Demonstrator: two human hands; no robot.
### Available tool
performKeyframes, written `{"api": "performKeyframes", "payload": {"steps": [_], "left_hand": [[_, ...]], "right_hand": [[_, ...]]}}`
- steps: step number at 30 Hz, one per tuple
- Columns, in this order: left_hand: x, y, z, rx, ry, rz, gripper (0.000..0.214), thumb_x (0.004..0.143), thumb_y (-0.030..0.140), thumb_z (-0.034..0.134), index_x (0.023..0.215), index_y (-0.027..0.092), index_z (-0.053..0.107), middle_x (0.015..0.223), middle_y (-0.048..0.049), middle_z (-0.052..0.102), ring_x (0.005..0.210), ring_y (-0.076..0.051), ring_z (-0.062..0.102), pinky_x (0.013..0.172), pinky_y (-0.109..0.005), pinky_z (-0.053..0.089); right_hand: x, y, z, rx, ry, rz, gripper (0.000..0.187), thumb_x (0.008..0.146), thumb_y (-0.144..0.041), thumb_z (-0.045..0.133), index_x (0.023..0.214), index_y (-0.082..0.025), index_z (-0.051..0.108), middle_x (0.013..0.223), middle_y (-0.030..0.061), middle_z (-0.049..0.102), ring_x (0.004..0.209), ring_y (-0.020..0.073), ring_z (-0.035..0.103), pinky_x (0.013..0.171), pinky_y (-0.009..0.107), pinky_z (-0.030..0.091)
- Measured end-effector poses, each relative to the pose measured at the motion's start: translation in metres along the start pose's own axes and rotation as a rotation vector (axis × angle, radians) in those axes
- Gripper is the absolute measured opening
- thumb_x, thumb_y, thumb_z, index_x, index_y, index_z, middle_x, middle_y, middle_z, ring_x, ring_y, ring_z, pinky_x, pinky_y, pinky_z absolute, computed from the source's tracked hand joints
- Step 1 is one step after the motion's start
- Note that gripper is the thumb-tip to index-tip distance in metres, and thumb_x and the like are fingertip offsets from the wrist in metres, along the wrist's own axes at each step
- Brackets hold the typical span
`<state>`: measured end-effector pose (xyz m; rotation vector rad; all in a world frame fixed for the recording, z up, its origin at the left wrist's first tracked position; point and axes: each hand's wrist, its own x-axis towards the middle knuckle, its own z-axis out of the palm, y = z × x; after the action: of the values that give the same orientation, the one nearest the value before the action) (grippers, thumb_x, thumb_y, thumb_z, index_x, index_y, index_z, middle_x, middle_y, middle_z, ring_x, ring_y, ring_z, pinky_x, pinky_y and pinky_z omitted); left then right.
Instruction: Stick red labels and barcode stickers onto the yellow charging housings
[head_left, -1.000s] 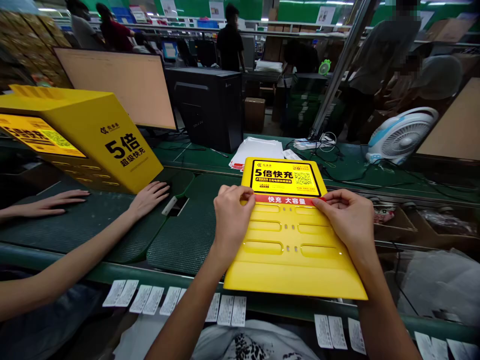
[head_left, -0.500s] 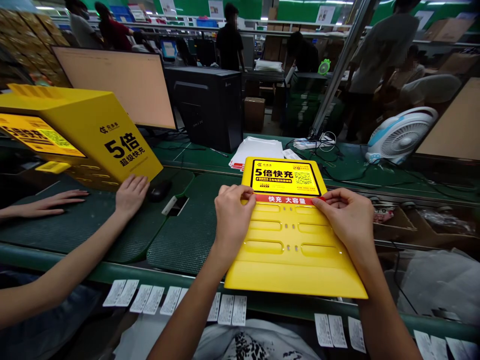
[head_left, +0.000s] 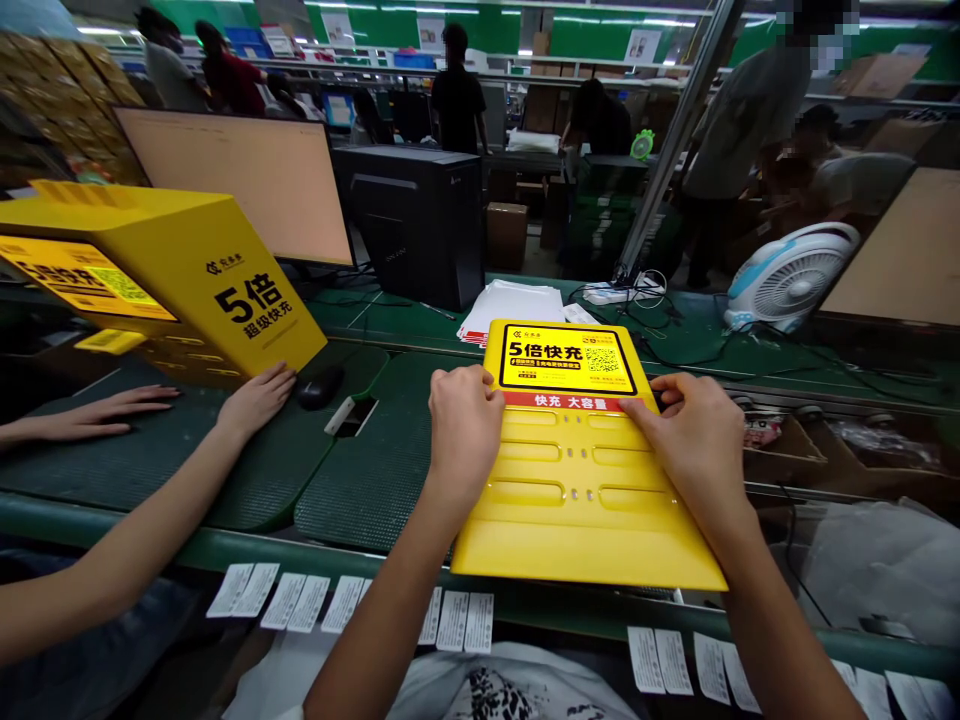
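A flat yellow plastic panel (head_left: pixel 581 505) with recessed slots lies on the green mat (head_left: pixel 375 470) in front of me. A black-and-yellow label with a QR code (head_left: pixel 568 360) covers its far part. Below it runs a red sticker strip (head_left: pixel 570 402). My left hand (head_left: pixel 463 430) rests curled on the strip's left end. My right hand (head_left: pixel 694 440) pinches and presses the strip's right end. Both hands lie on the panel.
A co-worker's two hands (head_left: pixel 255 400) rest on the mat at left, by a big yellow cabinet (head_left: pixel 187 280) and a black mouse (head_left: pixel 319 385). Behind stand a monitor (head_left: pixel 240 180), a computer tower (head_left: pixel 420 220), white sheets (head_left: pixel 517 300) and a fan (head_left: pixel 791 275). Small white labels (head_left: pixel 337 600) line the table's front edge.
My fingers have slid down flat onto the red strip's ends. The co-worker's right hand moved left off the mouse to the yellow cabinet's base. The view shifted slightly.
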<state>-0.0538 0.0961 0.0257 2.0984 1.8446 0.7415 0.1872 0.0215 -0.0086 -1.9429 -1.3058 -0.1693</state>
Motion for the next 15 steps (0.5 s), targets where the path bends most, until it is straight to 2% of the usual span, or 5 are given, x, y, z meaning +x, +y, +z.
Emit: {"api": "performKeyframes", "payload": {"steps": [2,4,8,10,15], "left_hand": [[-0.003,0.000,0.001,0.024,0.039,0.075,0.024,0.093,0.009,0.061,0.111,0.009,0.077,0.106,-0.0132,0.077,0.110,-0.033,0.064,0.091,-0.042,0.055],[-0.009,0.003,0.005,0.036,0.023,0.281,0.032,0.099,0.011,0.055,0.126,0.007,0.072,0.134,-0.0177,0.069,0.132,-0.034,0.056,0.109,-0.046,0.052],[-0.025,0.010,0.013,0.069,-0.385,0.677,0.052,0.109,0.033,0.041,0.155,0.010,0.048,0.170,-0.0140,0.035,0.160,-0.027,0.029,0.132,-0.048,0.030],[-0.029,0.007,0.012,0.108,-0.488,0.679,0.060,0.111,0.041,0.035,0.164,0.014,0.034,0.174,-0.0098,0.026,0.163,-0.025,0.021,0.135,-0.051,0.022],[-0.029,-0.035,0.000,-0.009,-0.467,0.504,0.062,0.110,0.048,0.031,0.166,0.020,0.030,0.176,-0.0040,0.018,0.165,-0.023,0.012,0.136,-0.050,0.015]], "right_hand": [[0.001,0.001,-0.003,-0.047,0.025,-0.126,0.053,0.094,-0.058,0.057,0.109,-0.011,0.076,0.102,0.0166,0.069,0.080,0.0321,0.067,0.071,0.048,0.053],[0.000,-0.001,-0.005,0.037,-0.120,-0.327,0.047,0.104,-0.048,0.051,0.123,-0.011,0.073,0.126,0.0179,0.067,0.109,0.0348,0.067,0.091,0.051,0.056],[-0.005,-0.006,-0.006,0.155,-0.616,-0.618,0.048,0.115,-0.044,0.037,0.154,-0.021,0.053,0.161,0.0074,0.046,0.152,0.0257,0.037,0.126,0.053,0.033],[-0.007,0.001,-0.009,0.114,-0.686,-0.613,0.050,0.116,-0.045,0.033,0.162,-0.025,0.042,0.165,0.0035,0.040,0.155,0.0238,0.032,0.128,0.056,0.027],[-0.026,0.050,-0.027,0.167,-0.544,-0.414,0.049,0.115,-0.046,0.036,0.160,-0.029,0.045,0.164,0.0010,0.041,0.155,0.0239,0.032,0.130,0.056,0.022]]}}
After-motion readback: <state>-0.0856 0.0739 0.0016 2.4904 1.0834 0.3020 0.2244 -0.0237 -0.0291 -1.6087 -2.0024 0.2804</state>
